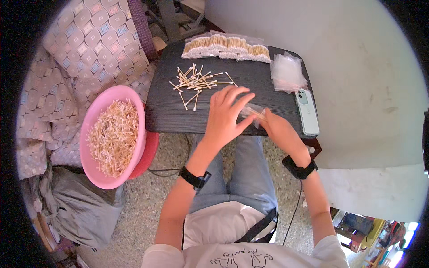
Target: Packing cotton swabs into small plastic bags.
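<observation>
A small clear plastic bag [253, 110] with a few cotton swabs in it is near the table's front edge. My right hand [280, 130] pinches the bag from its right side. Over the bag's left side arches my left hand [225, 115], its fingers curved and apart; the thumb is close to the bag, and whether it touches is unclear. Just beyond my left hand lies a loose, crisscrossed pile of cotton swabs [196, 80] with wooden sticks and white tips.
Filled swab bags [227, 46] line the dark table's [165, 111] far edge. Flat clear bags [288, 72] lie at the right, above a pale phone [307, 112]. A pink basin [139, 147] full of swabs sits left of the table on a red stool [151, 154]. A wall [357, 89] rises at right.
</observation>
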Demonstrator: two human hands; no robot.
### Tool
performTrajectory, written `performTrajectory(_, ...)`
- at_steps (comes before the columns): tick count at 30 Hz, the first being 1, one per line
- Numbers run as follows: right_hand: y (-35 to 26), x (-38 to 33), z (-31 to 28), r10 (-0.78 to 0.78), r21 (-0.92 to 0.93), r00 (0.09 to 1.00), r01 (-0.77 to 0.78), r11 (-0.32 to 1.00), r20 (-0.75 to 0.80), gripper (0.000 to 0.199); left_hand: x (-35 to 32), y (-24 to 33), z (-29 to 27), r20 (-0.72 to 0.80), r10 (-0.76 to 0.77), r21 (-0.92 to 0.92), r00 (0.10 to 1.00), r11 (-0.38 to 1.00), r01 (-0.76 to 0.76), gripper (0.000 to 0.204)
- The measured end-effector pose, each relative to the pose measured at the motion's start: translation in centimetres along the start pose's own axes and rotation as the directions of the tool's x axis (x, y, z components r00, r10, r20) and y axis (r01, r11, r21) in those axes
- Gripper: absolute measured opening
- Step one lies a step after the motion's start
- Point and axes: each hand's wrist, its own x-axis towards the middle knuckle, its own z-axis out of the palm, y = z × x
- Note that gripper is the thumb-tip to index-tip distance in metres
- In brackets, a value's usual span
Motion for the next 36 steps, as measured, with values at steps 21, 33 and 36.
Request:
performTrajectory(21, -3.4, -1.8, 0.6, -0.029, 0.392, 0.983, 0.1, 0.914, -0.182, 0.035, 0.9, -0.4, -0.8, 0.261, -0.277, -0.286, 0.925, 0.893, 0.348, 0.015)
performTrajectory(33, -2.5, -1.1, -0.2, 0.218, 0.753, 0.976, -0.163, 0.638, 0.027, 0.026, 1.5, 0.8, -2.6, 0.475, -0.265, -0.277, 0.839, 0.86, 0.428, 0.013)
performTrajectory(36, -1.9, -1.0, -0.7, 0.285, 0.73, 0.958, -0.175, 0.66, -0.028, 0.018, 1.2, 0.7, -2.6, 0.52, -0.255, -0.33, 0.816, 0.82, 0.467, 0.013)
